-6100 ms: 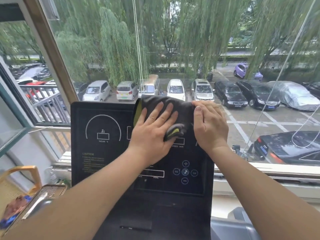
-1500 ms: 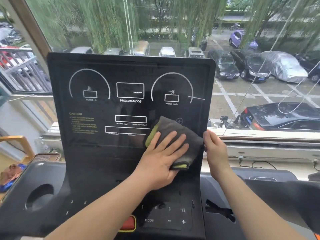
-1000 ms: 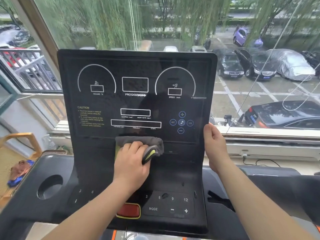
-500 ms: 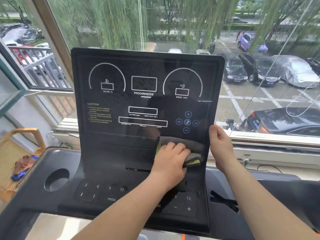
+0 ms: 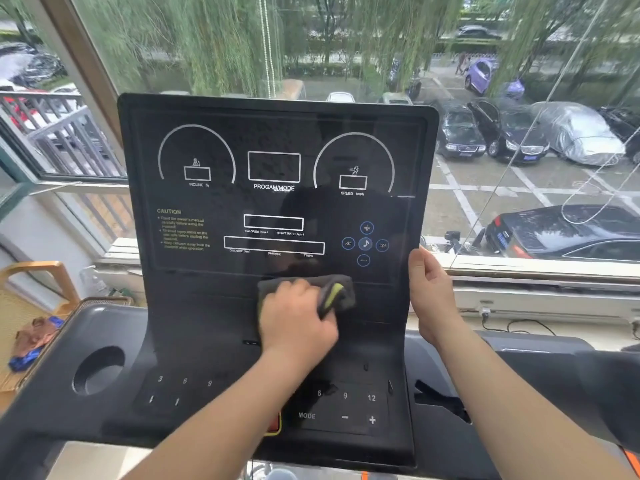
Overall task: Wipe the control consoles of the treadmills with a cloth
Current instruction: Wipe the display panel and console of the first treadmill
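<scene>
In the head view the wiping is under way on 1 console point(image 5: 207, 306): the left hand point(image 5: 298, 320) has its fingers curled over a bunched grey cloth point(image 5: 341, 294) with yellow-green trim and presses it against the bare band just below the printed display area, about mid-width; the right hand point(image 5: 431, 292) grips the console's right edge, fingers curled round it, apparently steadying the panel; I judge the step to be the lower middle of the panel, and the next move is likely a sideways or downward stroke toward the keypad point(image 5: 346, 407), which calls for even pressure and a light touch over the buttons; leftward there is open black surface up to the console's left edge, with the cup holder point(image 5: 98, 370) beyond it; rightward the cloth has little room before it meets the right hand; the red button point(image 5: 273, 422) lies partly hidden under the left forearm.
</scene>
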`<state>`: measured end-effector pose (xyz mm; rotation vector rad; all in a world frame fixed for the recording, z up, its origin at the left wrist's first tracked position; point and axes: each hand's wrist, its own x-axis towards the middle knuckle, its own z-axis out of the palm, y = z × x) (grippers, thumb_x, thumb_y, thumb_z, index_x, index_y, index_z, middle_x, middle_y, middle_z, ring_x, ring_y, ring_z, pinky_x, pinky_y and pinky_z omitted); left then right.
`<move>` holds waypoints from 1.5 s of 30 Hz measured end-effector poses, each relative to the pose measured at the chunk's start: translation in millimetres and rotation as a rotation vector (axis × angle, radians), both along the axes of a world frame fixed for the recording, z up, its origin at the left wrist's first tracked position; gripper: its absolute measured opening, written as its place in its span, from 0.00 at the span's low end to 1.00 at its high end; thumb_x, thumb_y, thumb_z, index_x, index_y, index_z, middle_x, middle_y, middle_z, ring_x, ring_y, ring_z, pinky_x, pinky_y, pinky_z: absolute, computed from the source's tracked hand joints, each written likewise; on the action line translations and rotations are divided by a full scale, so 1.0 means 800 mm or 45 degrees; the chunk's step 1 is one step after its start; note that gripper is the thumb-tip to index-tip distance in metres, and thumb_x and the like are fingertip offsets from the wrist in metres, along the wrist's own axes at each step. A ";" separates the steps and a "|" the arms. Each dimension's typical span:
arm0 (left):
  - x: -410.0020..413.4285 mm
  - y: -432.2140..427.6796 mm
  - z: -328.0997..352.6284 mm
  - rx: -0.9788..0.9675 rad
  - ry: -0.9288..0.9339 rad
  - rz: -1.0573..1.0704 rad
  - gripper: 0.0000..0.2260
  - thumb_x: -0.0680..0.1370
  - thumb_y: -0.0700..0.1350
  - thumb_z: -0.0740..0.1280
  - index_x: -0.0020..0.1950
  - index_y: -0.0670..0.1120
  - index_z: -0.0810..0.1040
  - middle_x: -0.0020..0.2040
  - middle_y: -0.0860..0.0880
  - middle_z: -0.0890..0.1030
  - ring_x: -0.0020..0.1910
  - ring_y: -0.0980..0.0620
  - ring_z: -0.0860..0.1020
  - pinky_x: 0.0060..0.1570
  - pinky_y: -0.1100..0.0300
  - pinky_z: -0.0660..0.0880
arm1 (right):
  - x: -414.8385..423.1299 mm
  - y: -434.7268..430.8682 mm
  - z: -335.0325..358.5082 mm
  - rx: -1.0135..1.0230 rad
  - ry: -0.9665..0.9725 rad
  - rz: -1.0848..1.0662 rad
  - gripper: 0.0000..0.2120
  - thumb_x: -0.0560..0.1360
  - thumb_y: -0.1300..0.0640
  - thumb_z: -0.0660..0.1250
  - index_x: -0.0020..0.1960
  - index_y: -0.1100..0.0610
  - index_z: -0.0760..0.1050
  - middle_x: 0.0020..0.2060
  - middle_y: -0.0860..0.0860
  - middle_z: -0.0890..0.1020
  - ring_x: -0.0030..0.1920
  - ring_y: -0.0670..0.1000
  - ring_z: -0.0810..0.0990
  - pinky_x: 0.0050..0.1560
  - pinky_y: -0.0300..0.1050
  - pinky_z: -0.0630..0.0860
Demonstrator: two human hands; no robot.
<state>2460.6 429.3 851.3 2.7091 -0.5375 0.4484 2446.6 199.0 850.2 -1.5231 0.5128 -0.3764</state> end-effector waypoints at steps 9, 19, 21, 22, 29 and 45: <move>-0.035 -0.090 -0.007 0.200 0.065 -0.372 0.14 0.60 0.52 0.77 0.41 0.49 0.82 0.41 0.51 0.80 0.42 0.46 0.79 0.38 0.55 0.75 | -0.005 -0.005 0.009 -0.040 -0.018 -0.005 0.21 0.84 0.43 0.63 0.72 0.52 0.76 0.65 0.48 0.83 0.68 0.49 0.80 0.73 0.54 0.73; 0.014 0.040 -0.023 -0.063 -0.167 -0.110 0.11 0.71 0.50 0.65 0.48 0.47 0.82 0.44 0.49 0.79 0.43 0.40 0.77 0.39 0.48 0.74 | -0.006 0.001 0.012 0.042 -0.008 -0.003 0.23 0.83 0.41 0.64 0.74 0.50 0.76 0.66 0.44 0.82 0.69 0.44 0.78 0.75 0.49 0.70; 0.010 0.060 -0.024 -0.111 -0.204 0.014 0.11 0.73 0.50 0.66 0.49 0.47 0.82 0.46 0.50 0.80 0.44 0.40 0.77 0.43 0.48 0.73 | -0.005 0.001 0.010 0.079 0.012 0.020 0.29 0.77 0.34 0.65 0.74 0.47 0.75 0.69 0.42 0.80 0.71 0.45 0.76 0.77 0.52 0.69; 0.005 0.062 -0.023 -0.128 -0.204 0.074 0.11 0.73 0.51 0.67 0.50 0.47 0.83 0.48 0.50 0.81 0.46 0.41 0.77 0.48 0.46 0.74 | -0.004 0.000 0.006 0.098 0.010 0.030 0.30 0.77 0.33 0.65 0.74 0.46 0.74 0.70 0.42 0.79 0.72 0.45 0.75 0.77 0.53 0.68; -0.008 0.003 -0.012 -0.139 -0.107 0.091 0.11 0.71 0.52 0.65 0.43 0.47 0.83 0.42 0.49 0.81 0.42 0.41 0.76 0.42 0.49 0.74 | 0.000 0.007 0.005 0.110 -0.009 -0.020 0.35 0.72 0.29 0.65 0.74 0.46 0.74 0.69 0.43 0.80 0.72 0.47 0.76 0.76 0.54 0.69; -0.025 -0.043 -0.014 0.021 -0.003 -0.482 0.16 0.71 0.51 0.65 0.55 0.49 0.83 0.53 0.52 0.82 0.51 0.46 0.77 0.51 0.52 0.77 | -0.009 0.040 0.022 -0.321 0.114 -0.232 0.27 0.83 0.37 0.54 0.68 0.55 0.76 0.59 0.48 0.81 0.60 0.51 0.77 0.71 0.57 0.73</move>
